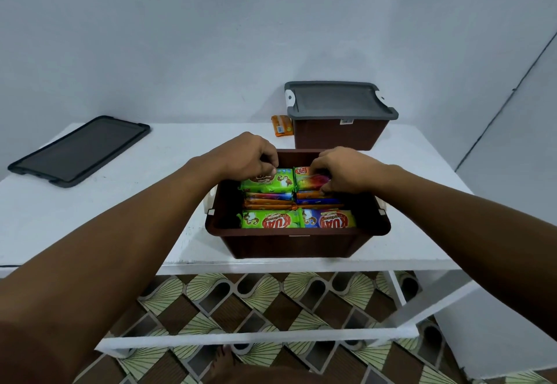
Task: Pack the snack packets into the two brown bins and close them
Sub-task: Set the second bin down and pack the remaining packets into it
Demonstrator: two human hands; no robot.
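Observation:
An open brown bin [297, 240] stands at the table's front edge, filled with several snack packets in green, orange, blue and red. Both hands reach into its far end. My left hand [245, 154] pinches the top edge of a green packet [265, 182]. Beside it, my right hand [340, 169] has its fingers closed on a red-orange packet [307, 181]. A second brown bin [340, 133] sits behind, closed with a grey lid [337, 100]. A loose grey lid [81, 150] lies flat at the table's left. One orange packet [281, 125] lies left of the closed bin.
The white table [120, 202] stands against a white wall, with a lower white shelf frame [256, 340] beneath it. Patterned floor tiles show below, and a bare foot [223, 362] is visible at the bottom.

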